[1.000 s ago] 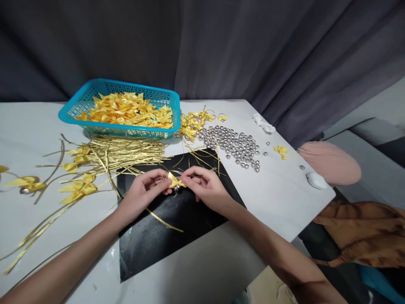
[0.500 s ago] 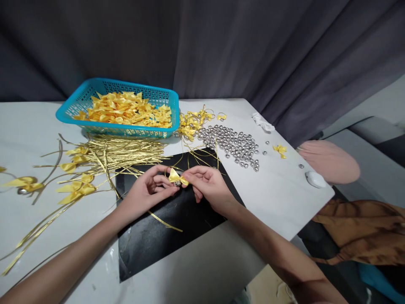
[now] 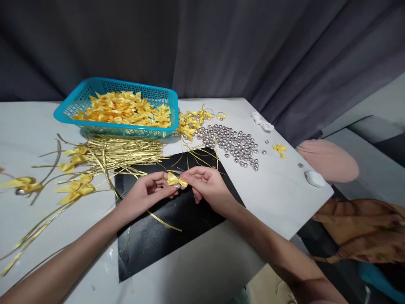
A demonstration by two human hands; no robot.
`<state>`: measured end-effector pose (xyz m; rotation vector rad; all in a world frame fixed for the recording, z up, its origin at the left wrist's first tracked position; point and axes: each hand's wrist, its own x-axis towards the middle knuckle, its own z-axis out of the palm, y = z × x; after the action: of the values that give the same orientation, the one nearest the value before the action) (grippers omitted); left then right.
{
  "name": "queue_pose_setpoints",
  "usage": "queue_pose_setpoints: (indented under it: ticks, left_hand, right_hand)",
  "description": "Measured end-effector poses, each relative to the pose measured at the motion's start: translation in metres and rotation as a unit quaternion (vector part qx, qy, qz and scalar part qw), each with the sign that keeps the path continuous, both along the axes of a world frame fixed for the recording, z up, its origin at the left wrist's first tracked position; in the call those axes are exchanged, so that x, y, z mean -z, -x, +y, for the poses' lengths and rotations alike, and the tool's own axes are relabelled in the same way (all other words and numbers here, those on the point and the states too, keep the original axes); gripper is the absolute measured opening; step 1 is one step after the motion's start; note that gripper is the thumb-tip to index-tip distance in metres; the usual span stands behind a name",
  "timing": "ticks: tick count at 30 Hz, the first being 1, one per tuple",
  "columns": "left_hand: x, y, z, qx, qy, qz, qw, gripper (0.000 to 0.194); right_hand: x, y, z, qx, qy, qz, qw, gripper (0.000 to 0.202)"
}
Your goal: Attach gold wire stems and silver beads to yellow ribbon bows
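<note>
A: What's on the left?
B: Gold twist ties; then the left hand, pinching a yellow ribbon bow over the black mat.
A: Further right?
B: The right hand, pinching the bow's right end; then silver beads on the surface.

Over the black mat, the left hand and right hand pinch a yellow satin bow with a silver bead at its middle. Beyond the mat's far left edge lie gold cords and, farther back, a blue plastic basket heaped with yellow ribbon bows; silver beads spread beyond its far right corner.
</note>
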<state>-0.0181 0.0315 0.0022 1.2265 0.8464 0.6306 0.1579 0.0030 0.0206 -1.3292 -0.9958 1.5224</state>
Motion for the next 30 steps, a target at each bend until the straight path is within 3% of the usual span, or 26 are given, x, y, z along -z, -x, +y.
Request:
queue_pose_setpoints:
  ticks: [8,13,17,24,30]
  left_hand:
    - [0.0024,-0.0008,0.0016,-0.052,-0.017,0.001,0.999,0.027]
    - [0.0007,-0.0003,0.0013,-0.046,-0.029,0.005,0.998,0.028]
    - [0.0022,0.0,0.0016,-0.05,-0.033,0.007,0.998,0.026]
    - [0.0049,0.0002,0.0027,-0.076,-0.037,0.008,0.996,0.027]
    - [0.0026,-0.0002,0.0012,-0.056,-0.039,0.0,0.998,0.028]
  right_hand:
    - [-0.0018,0.0015,0.0001,0.002,-0.005,0.001,1.0,0.023]
    - [0.0017,0.0043,-0.0005,-0.025,0.015,0.034,0.999,0.045]
    - [0.0061,0.0057,-0.0004,-0.062,0.031,0.023,0.997,0.026]
    - [0.0039,0.0035,-0.0004,-0.097,0.062,0.017,0.993,0.028]
    - [0.0005,0.0016,0.0001,-0.114,0.03,0.003,0.993,0.015]
